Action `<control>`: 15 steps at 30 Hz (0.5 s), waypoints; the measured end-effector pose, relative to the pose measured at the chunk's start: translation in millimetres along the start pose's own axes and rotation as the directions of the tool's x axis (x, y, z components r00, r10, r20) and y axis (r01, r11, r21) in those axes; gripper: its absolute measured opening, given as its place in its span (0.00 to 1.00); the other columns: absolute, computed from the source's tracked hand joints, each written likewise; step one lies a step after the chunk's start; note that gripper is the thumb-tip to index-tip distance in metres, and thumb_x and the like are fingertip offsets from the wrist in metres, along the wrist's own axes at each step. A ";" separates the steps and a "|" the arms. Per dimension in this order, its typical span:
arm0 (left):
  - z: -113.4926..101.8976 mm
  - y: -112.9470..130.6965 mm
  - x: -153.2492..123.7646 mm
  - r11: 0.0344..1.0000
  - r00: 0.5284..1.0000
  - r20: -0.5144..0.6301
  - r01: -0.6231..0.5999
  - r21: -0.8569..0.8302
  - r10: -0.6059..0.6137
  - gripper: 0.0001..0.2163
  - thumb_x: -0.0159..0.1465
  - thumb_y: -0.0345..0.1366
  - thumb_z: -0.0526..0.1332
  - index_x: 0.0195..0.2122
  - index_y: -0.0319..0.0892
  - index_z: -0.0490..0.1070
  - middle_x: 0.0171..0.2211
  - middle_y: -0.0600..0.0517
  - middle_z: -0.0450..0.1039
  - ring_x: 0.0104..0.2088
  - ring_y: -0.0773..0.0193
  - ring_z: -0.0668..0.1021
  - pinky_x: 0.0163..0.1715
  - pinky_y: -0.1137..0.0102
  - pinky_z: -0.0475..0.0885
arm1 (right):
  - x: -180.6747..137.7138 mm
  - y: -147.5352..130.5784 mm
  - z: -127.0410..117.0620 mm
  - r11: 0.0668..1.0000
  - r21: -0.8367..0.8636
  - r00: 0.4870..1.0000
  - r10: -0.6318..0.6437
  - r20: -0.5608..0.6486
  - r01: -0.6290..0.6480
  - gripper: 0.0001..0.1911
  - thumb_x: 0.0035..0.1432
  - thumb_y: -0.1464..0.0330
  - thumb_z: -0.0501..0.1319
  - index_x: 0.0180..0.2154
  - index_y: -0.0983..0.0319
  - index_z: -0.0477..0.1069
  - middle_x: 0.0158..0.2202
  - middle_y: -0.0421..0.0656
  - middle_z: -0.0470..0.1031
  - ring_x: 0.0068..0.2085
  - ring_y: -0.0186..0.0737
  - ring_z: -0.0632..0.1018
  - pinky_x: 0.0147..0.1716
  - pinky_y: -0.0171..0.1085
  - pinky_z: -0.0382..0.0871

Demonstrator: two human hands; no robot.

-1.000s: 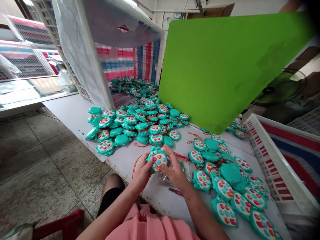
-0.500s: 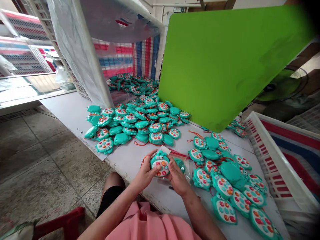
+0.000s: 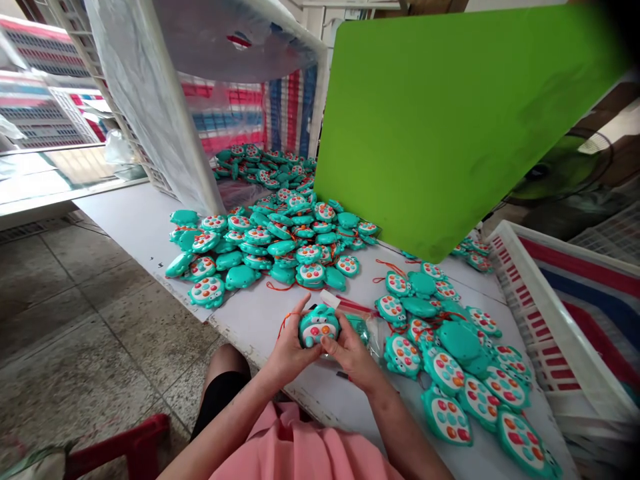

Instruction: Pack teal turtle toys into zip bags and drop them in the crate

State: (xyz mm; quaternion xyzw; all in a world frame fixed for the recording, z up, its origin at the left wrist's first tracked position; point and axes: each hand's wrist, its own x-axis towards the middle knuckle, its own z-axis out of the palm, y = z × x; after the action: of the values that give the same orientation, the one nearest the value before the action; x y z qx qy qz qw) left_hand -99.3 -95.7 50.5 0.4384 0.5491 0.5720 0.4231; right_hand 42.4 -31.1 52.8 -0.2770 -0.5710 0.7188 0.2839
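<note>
Between my two hands is a teal handheld button toy (image 3: 320, 327) shaped like a small animal, with eyes and a white face of coloured buttons. My left hand (image 3: 291, 348) grips its left side, and an orange cord (image 3: 283, 324) hangs by those fingers. My right hand (image 3: 352, 355) holds the other side, its thumb over the lower buttons. Just behind the hands lies a clear plastic bag (image 3: 367, 331) with a red strip and something teal inside. A large heap of like toys (image 3: 280, 248) spreads beyond, and a second group (image 3: 460, 341) lies to the right.
A lined crate (image 3: 197, 153) lies on its side at the back, toys spilling from it. A green board (image 3: 440, 127) stands behind the table (image 3: 127, 217). At the right are a white crate (image 3: 510, 243) and a fan (image 3: 560, 167); a red stool (image 3: 133, 447) is lower left.
The toy in my hands has tipped, so its face looks shorter. My right thumb has moved onto its lower buttons, and my left thumb has shifted off the face.
</note>
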 end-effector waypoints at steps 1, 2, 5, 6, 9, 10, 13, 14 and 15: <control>0.0 -0.1 0.2 1.000 1.000 -0.002 -0.017 0.018 0.017 0.42 0.55 0.36 0.68 0.66 0.50 0.43 0.54 0.46 0.64 0.47 0.57 0.75 0.48 0.63 0.70 | -0.1 -2.0 1.2 1.000 0.000 1.000 -0.012 0.018 0.012 0.26 0.57 0.58 0.63 0.56 0.52 0.61 0.52 0.41 0.73 0.52 0.43 0.74 0.53 0.45 0.69; 0.3 -0.6 0.6 0.999 1.000 -0.002 -0.029 0.023 0.029 0.42 0.55 0.36 0.67 0.66 0.50 0.43 0.55 0.46 0.63 0.48 0.56 0.74 0.48 0.63 0.70 | 0.4 -4.2 1.8 1.000 -0.010 0.999 -0.024 0.025 0.025 0.25 0.57 0.59 0.63 0.55 0.53 0.62 0.50 0.42 0.74 0.50 0.43 0.75 0.52 0.45 0.69; 0.8 -5.4 3.0 0.999 0.999 0.020 -0.048 0.004 0.048 0.42 0.55 0.37 0.67 0.66 0.53 0.42 0.60 0.45 0.57 0.53 0.54 0.71 0.50 0.62 0.69 | 5.8 -10.9 -7.5 0.989 -0.124 0.996 -0.085 -0.027 0.081 0.22 0.57 0.59 0.62 0.52 0.56 0.66 0.47 0.43 0.75 0.46 0.44 0.77 0.48 0.45 0.72; 0.3 -8.2 4.1 0.999 0.999 0.030 -0.043 -0.002 0.043 0.40 0.55 0.38 0.67 0.65 0.52 0.45 0.61 0.44 0.55 0.55 0.53 0.70 0.50 0.62 0.70 | 8.9 -13.2 -16.7 0.974 -0.199 0.989 -0.127 -0.081 0.109 0.22 0.57 0.58 0.63 0.51 0.56 0.66 0.46 0.44 0.75 0.45 0.45 0.77 0.47 0.45 0.72; -3.9 -18.4 6.9 1.000 0.999 0.033 0.003 -0.024 -0.003 0.29 0.59 0.40 0.64 0.60 0.48 0.54 0.57 0.43 0.60 0.53 0.55 0.70 0.46 0.62 0.71 | 18.5 -21.1 -64.5 0.820 -0.558 0.877 -0.357 -0.322 0.129 0.22 0.57 0.57 0.62 0.51 0.58 0.67 0.47 0.46 0.75 0.44 0.46 0.77 0.46 0.45 0.71; -5.7 -21.8 7.3 0.999 1.000 0.018 0.019 -0.035 -0.018 0.26 0.60 0.40 0.62 0.58 0.47 0.55 0.53 0.44 0.63 0.50 0.56 0.72 0.44 0.62 0.72 | 20.9 -24.0 -85.2 0.712 -0.698 0.801 -0.463 -0.380 0.080 0.22 0.57 0.57 0.60 0.51 0.59 0.67 0.47 0.48 0.75 0.45 0.47 0.76 0.46 0.46 0.70; -8.6 -28.4 6.7 0.997 0.999 -0.027 0.037 -0.062 -0.039 0.24 0.62 0.40 0.60 0.57 0.46 0.55 0.46 0.46 0.67 0.44 0.61 0.73 0.41 0.64 0.72 | 24.2 -31.8 -143.4 0.315 -0.931 0.632 -0.688 -0.358 -0.185 0.22 0.60 0.60 0.55 0.52 0.65 0.68 0.49 0.56 0.72 0.50 0.54 0.72 0.50 0.51 0.65; -8.5 -29.2 6.3 0.997 0.999 -0.034 0.040 -0.065 -0.042 0.24 0.62 0.40 0.60 0.57 0.45 0.55 0.45 0.46 0.68 0.43 0.61 0.73 0.40 0.65 0.71 | 25.3 -33.7 -156.9 0.222 -0.937 0.630 -0.695 -0.347 -0.272 0.22 0.61 0.61 0.54 0.52 0.67 0.68 0.48 0.57 0.73 0.50 0.56 0.72 0.50 0.53 0.64; -8.0 -29.3 5.9 0.997 0.998 -0.035 0.045 -0.067 -0.047 0.23 0.62 0.40 0.60 0.57 0.45 0.55 0.45 0.47 0.68 0.42 0.62 0.73 0.39 0.65 0.71 | 27.5 -35.0 -165.6 0.156 -0.931 0.642 -0.686 -0.342 -0.330 0.21 0.61 0.62 0.53 0.51 0.68 0.68 0.46 0.58 0.73 0.49 0.57 0.72 0.50 0.53 0.64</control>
State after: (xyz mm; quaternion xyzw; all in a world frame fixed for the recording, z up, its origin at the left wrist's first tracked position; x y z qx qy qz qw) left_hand -108.4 -90.9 21.4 0.4009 0.5475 0.5880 0.4402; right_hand 146.4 105.3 52.8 -0.5682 -0.7501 -0.0478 0.3350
